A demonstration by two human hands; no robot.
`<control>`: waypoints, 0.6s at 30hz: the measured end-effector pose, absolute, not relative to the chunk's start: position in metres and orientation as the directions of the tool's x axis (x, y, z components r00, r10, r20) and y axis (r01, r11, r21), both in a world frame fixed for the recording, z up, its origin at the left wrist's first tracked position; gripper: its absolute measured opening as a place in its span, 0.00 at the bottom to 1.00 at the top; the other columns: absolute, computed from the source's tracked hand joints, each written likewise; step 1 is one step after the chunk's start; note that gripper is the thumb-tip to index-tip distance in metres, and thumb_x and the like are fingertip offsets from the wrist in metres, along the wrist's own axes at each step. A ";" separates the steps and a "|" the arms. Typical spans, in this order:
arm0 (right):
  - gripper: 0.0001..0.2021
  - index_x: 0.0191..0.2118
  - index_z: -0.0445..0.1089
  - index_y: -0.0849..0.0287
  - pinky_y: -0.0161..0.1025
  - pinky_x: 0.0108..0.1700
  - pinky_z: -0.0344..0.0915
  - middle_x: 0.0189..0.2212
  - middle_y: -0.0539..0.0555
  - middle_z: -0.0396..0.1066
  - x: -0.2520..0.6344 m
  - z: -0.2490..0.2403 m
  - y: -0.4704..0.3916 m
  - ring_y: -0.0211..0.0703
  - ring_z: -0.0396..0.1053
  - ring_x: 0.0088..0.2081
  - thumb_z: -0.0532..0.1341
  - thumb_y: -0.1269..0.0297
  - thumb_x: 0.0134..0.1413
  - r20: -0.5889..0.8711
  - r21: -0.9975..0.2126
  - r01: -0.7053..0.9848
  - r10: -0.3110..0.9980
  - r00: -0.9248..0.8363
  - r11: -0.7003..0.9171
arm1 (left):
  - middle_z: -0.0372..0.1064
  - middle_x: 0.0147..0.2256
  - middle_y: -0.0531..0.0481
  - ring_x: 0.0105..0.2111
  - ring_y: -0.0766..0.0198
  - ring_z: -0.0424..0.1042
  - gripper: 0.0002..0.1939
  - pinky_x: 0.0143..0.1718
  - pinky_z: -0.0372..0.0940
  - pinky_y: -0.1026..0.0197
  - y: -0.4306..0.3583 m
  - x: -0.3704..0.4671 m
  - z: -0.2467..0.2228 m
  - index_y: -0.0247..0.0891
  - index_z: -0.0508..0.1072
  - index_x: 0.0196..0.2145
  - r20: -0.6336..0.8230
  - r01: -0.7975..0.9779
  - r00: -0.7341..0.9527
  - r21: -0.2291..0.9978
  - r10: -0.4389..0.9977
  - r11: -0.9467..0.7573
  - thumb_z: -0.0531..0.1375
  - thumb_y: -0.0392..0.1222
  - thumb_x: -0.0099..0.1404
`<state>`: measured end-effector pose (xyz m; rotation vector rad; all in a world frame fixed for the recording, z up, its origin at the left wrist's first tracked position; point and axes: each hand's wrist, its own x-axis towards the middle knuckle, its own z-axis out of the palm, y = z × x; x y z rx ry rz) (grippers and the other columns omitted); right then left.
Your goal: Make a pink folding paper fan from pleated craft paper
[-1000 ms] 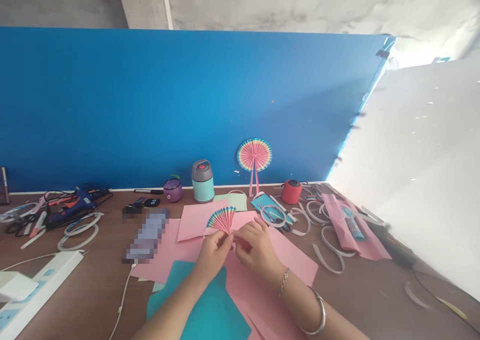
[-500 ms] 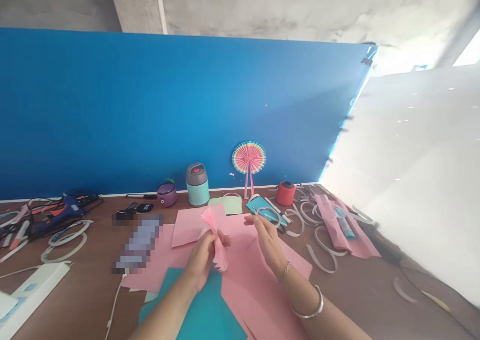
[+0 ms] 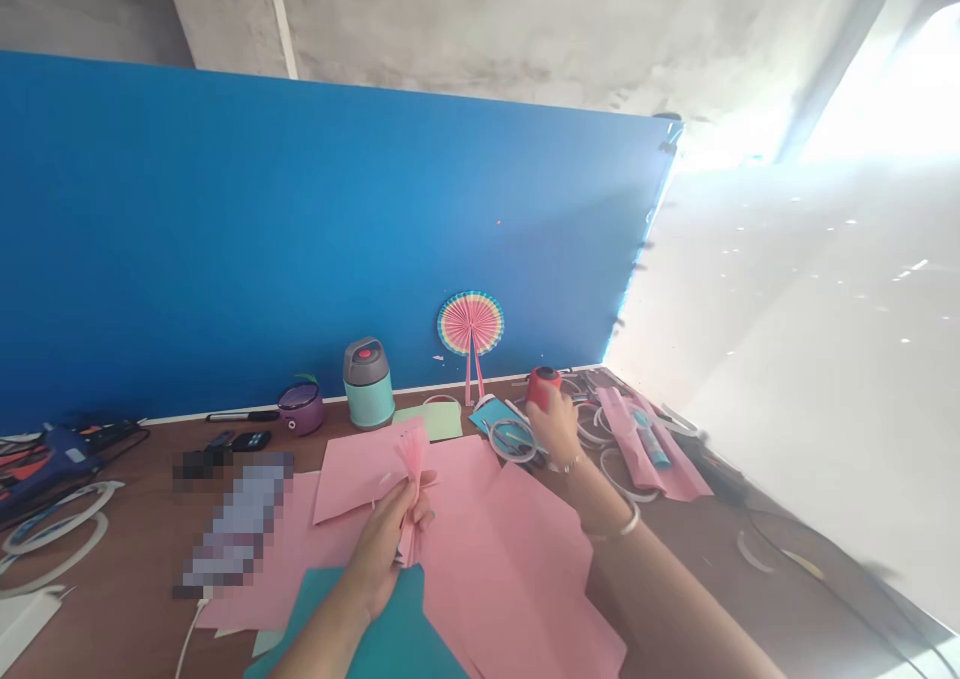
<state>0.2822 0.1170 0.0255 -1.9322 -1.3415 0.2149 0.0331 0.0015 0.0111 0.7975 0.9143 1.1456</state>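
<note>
My left hand [image 3: 394,519] is closed around a bundle of pleated pink paper [image 3: 411,449], whose folds fan out above the fingers. Pink sheets [image 3: 487,539] and a teal sheet [image 3: 382,624] lie beneath it. My right hand [image 3: 553,424], with bracelets at the wrist, is stretched out to the back right. Its fingers overlap the front of a small red round container [image 3: 541,384]; whether they grip it is blurred. Left of that hand lie a blue paper piece [image 3: 491,414] and a coil of white strip [image 3: 514,441].
A round paper fan [image 3: 471,324] leans on the blue partition [image 3: 300,229]. A teal flask [image 3: 369,394] and a purple pot [image 3: 301,409] stand along the back. A blurred-out phone-like slab [image 3: 244,524] lies left. Pink paper with a blue tube [image 3: 651,439] lies right.
My right hand has moved from beside the pleated paper to the red container, away from me. My left hand still holds the pleated paper, now more upright. The view has shifted right.
</note>
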 end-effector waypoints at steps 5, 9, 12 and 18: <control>0.35 0.63 0.48 0.55 0.58 0.54 0.51 0.62 0.65 0.45 0.319 0.043 0.156 0.65 0.46 0.61 0.56 0.56 0.49 0.262 -0.487 0.841 0.880 0.397 -0.234 | 0.57 0.23 0.55 0.29 0.65 0.59 0.19 0.35 0.57 0.63 0.002 0.031 0.009 0.37 0.72 0.37 -0.155 -0.333 0.174 0.920 0.972 0.206 0.60 0.57 0.58; 0.27 0.55 0.61 0.58 0.47 0.45 0.60 0.51 0.64 0.61 0.329 0.046 0.166 0.56 0.64 0.48 0.59 0.61 0.45 0.244 -0.506 0.853 0.927 0.285 -0.129 | 0.62 0.25 0.52 0.33 0.62 0.62 0.21 0.35 0.57 0.63 0.005 0.028 0.006 0.38 0.72 0.35 -0.152 -0.341 0.120 0.922 0.981 0.185 0.62 0.59 0.54; 0.26 0.53 0.59 0.60 0.45 0.43 0.61 0.49 0.64 0.60 0.327 0.059 0.158 0.55 0.65 0.46 0.58 0.57 0.47 0.317 -0.540 0.831 0.881 0.350 -0.136 | 0.53 0.20 0.58 0.24 0.68 0.56 0.21 0.32 0.57 0.64 0.007 0.028 0.011 0.37 0.72 0.33 -0.152 -0.427 0.081 0.888 0.985 0.172 0.64 0.58 0.51; 0.26 0.49 0.62 0.56 0.42 0.36 0.69 0.40 0.56 0.69 0.282 0.089 0.106 0.48 0.69 0.39 0.61 0.49 0.45 0.140 -0.981 0.170 0.944 0.299 0.092 | 0.51 0.21 0.59 0.23 0.69 0.54 0.22 0.24 0.53 0.67 0.004 0.028 0.024 0.37 0.71 0.38 -0.124 -0.424 -0.028 0.900 0.992 0.100 0.64 0.56 0.53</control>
